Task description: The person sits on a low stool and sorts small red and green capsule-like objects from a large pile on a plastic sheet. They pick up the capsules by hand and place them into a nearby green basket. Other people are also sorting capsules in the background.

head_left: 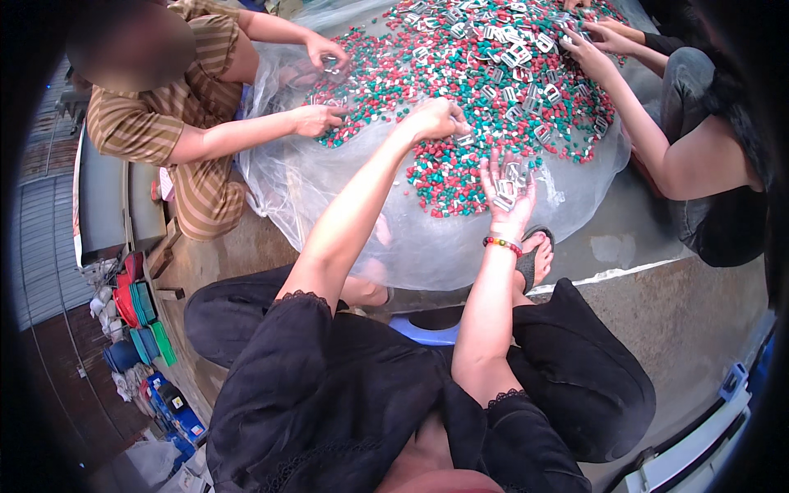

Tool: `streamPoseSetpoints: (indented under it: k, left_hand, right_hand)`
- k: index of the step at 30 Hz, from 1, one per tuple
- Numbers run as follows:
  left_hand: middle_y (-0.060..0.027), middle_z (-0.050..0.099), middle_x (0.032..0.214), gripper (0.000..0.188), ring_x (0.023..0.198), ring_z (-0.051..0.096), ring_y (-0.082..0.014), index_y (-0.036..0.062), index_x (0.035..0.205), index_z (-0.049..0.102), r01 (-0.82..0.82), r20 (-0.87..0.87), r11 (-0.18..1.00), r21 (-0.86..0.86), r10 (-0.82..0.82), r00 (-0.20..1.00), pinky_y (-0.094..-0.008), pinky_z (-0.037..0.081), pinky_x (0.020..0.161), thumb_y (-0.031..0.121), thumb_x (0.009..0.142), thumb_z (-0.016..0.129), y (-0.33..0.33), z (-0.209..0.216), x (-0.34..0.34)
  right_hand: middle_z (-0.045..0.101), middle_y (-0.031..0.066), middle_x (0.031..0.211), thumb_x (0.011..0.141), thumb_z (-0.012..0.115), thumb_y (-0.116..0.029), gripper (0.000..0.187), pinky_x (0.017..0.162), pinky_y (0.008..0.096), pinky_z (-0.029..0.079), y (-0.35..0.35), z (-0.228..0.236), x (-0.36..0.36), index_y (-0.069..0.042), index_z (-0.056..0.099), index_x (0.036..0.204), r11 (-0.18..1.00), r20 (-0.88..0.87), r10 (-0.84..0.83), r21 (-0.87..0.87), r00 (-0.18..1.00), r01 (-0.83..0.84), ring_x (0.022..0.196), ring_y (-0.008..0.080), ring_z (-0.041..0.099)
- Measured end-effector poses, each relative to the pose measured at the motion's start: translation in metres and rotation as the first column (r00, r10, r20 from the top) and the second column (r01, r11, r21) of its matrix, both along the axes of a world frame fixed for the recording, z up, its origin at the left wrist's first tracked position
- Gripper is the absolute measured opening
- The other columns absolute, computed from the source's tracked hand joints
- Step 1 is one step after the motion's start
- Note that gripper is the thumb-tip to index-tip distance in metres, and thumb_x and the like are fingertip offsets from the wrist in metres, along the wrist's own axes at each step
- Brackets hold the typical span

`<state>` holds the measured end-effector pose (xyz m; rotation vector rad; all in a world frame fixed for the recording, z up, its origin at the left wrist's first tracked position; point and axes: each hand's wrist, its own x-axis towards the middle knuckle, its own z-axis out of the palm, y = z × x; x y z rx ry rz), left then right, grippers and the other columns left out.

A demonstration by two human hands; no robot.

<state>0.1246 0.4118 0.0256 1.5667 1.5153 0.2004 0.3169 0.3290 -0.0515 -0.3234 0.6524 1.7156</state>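
A wide heap of small red, green and white pellets (448, 177) lies on a clear plastic sheet (329, 197), with many silver metal strap buckles (518, 56) scattered through it. Over the near part of the heap, my left hand (433, 121) reaches down with fingers pinched at a silver buckle (465, 140). My right hand (511, 209) is turned palm up at the heap's near edge, fingers partly spread, cradling several silver buckles (506, 192). A beaded bracelet (503, 244) circles that wrist.
A person in a striped shirt (131, 123) works at the heap's left side; another person's hand (588, 53) reaches in from the right. A sandalled foot (538, 255) rests beside the sheet on the concrete floor (666, 312). Coloured bundles (136, 300) lie at far left.
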Motion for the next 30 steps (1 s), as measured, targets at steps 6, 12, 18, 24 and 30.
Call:
streamPoseSetpoints:
  k: [6, 12, 18, 24, 30]
  left_hand:
    - [-0.0148, 0.06, 0.104, 0.038, 0.099, 0.055, -0.0272, 0.0081, 0.105, 0.062, 0.362, -0.08, 0.863, 0.352, -0.358, 0.93, -0.0377, 0.043, 0.086, 0.034, 0.078, 0.065, -0.011, 0.001, 0.061]
    - [-0.0096, 0.058, 0.106, 0.034, 0.103, 0.052, -0.0294, 0.0152, 0.105, 0.063, 0.188, -0.313, 0.853, 0.486, -0.031, 0.949, -0.039, 0.045, 0.085, 0.004, 0.075, 0.055, 0.039, -0.086, 0.052]
    - [-0.0095, 0.055, 0.102, 0.029, 0.1, 0.05, -0.0284, 0.0123, 0.096, 0.06, 0.328, -0.556, 0.857, 0.399, -0.059, 0.829, -0.0413, 0.043, 0.084, 0.02, 0.07, 0.071, 0.018, -0.116, 0.043]
    - [-0.0102, 0.062, 0.087, 0.029, 0.084, 0.058, -0.0268, 0.0082, 0.088, 0.062, -0.176, -0.111, 0.928, 0.328, 0.223, 0.968, -0.0388, 0.046, 0.075, 0.025, 0.069, 0.074, -0.008, -0.074, 0.011]
    - [-0.016, 0.065, 0.079, 0.03, 0.077, 0.064, -0.0298, 0.006, 0.101, 0.062, 0.009, -0.379, 0.959, 0.284, 0.104, 0.92, -0.0407, 0.048, 0.069, 0.023, 0.077, 0.066, -0.015, -0.041, -0.001]
  right_hand:
    - [0.053, 0.0167, 0.118, 0.087, 0.047, -0.037, 0.041, 0.098, 0.0611, 0.03, -0.004, 0.004, -0.004, -0.007, 0.051, 0.114, 0.985, 0.011, 0.073, 0.158, 0.997, -0.074, 0.115, 0.0427, 0.043]
    - [0.047, 0.0171, 0.127, 0.087, 0.05, -0.037, 0.041, 0.098, 0.0582, 0.032, -0.005, -0.031, 0.023, -0.016, 0.05, 0.122, 0.991, 0.039, 0.088, 0.099, 0.995, -0.091, 0.119, 0.0389, 0.041]
    - [0.047, 0.0192, 0.125, 0.089, 0.047, -0.038, 0.047, 0.091, 0.0618, 0.038, 0.003, -0.008, 0.032, -0.014, 0.041, 0.129, 0.953, 0.206, 0.092, 0.266, 0.974, -0.146, 0.111, 0.0432, 0.047]
    - [0.06, 0.0176, 0.104, 0.087, 0.05, -0.034, 0.03, 0.082, 0.0493, 0.048, 0.003, -0.036, 0.02, -0.005, 0.058, 0.091, 0.949, 0.07, 0.116, 0.286, 0.991, -0.131, 0.102, 0.0367, 0.055]
    - [0.057, 0.0165, 0.111, 0.089, 0.046, -0.037, 0.033, 0.096, 0.0662, 0.026, -0.009, -0.011, -0.008, -0.01, 0.057, 0.104, 0.991, -0.058, 0.103, 0.086, 0.993, -0.098, 0.107, 0.0392, 0.051]
